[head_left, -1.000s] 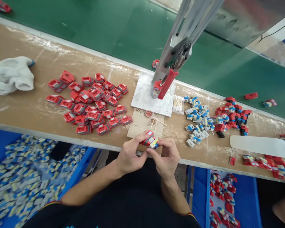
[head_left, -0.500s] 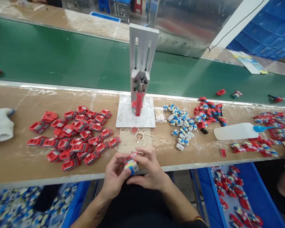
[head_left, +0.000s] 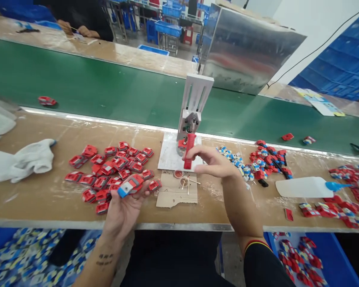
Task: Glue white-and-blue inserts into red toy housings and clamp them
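Note:
My left hand (head_left: 124, 211) is turned palm up, its fingers under a red toy vehicle (head_left: 134, 184) with a blue and white piece at its near end. At the press (head_left: 196, 95), a grey metal stand on a white base plate (head_left: 169, 153), my right hand (head_left: 212, 161) has its fingers curled at the red lever handle (head_left: 190, 145). My right thumb stays apart from those fingers. Many red-and-grey vehicle shells (head_left: 107, 167) lie in a heap just beyond my left hand. Past my right wrist are small white, blue and yellow blocks (head_left: 237, 161), partly hidden by it.
Cardboard (head_left: 173, 197) with small cups and cotton swabs lies before the press. Rightward are red assembled pieces (head_left: 269, 159) and a white bottle (head_left: 300, 187). A white cloth (head_left: 36, 159) is at left. A green belt (head_left: 131, 91) runs behind; a person's hands (head_left: 77, 31) work beyond it.
Both hands were together at the table's front edge on the toy vehicle. Now the left alone holds it, further left, and the right has gone forward to the lever handle. The view has tilted up.

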The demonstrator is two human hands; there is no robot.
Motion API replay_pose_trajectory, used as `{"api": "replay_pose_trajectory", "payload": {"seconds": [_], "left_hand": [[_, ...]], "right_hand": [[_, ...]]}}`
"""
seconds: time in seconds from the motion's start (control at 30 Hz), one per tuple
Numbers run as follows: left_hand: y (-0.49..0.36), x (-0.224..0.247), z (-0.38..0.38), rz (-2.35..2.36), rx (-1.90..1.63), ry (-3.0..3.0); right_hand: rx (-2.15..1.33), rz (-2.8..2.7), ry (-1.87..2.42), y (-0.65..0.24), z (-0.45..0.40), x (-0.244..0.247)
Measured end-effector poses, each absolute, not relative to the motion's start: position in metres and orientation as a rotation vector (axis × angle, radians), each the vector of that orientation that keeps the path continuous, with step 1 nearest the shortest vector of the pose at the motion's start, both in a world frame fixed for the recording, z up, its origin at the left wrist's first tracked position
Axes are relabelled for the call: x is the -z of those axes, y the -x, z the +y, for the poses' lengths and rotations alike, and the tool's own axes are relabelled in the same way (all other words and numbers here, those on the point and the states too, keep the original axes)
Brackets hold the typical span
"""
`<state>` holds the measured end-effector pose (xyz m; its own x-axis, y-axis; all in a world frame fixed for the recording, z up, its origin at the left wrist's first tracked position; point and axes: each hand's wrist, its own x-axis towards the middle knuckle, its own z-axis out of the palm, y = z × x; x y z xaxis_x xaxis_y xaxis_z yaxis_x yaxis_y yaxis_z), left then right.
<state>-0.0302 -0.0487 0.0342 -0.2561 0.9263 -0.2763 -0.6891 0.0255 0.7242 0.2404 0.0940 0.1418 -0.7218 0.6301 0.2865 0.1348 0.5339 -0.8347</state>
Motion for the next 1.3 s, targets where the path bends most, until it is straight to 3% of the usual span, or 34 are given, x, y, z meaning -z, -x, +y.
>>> {"api": "replay_pose_trajectory", "payload": {"seconds": [0.13,0.2,0.27,0.37,0.47,0.57,0.87,1.03,1.3], "left_hand": [[0.040,-0.032,-0.049,0.891,-1.566,-0.316],[0.040,-0.034,-0.047,0.853,-1.562,-0.334],[0.039,-0.035,-0.045,0.826,-1.558,-0.339],[0.041,-0.032,-0.042,0.814,-1.564,-0.295],[0.044,-0.030,-0.039,0.831,-1.549,-0.255],[0.044,-0.034,-0.034,0.857,-1.504,-0.264],[0.040,-0.048,-0.030,0.915,-1.569,-0.229],[0.049,-0.046,-0.035,0.934,-1.671,-0.216],[0.053,-0.054,-0.050,0.871,-1.752,-0.315]], "right_hand": [[-0.860,-1.912,0.516,-0.235,0.118,-0.204],[-0.649,-1.732,0.568,-0.234,0.132,-0.211],[-0.483,-1.642,0.657,-0.238,0.139,-0.189],[-0.331,-1.653,0.930,-0.247,0.133,-0.118],[-0.520,-1.797,1.278,-0.241,0.127,-0.049],[-0.625,-1.832,1.380,-0.223,0.132,-0.019],[-0.569,-1.978,1.232,-0.234,0.113,-0.049],[-0.426,-2.505,0.985,-0.196,0.093,-0.065],[-0.448,-3.007,1.287,-0.068,0.199,-0.080]]}}
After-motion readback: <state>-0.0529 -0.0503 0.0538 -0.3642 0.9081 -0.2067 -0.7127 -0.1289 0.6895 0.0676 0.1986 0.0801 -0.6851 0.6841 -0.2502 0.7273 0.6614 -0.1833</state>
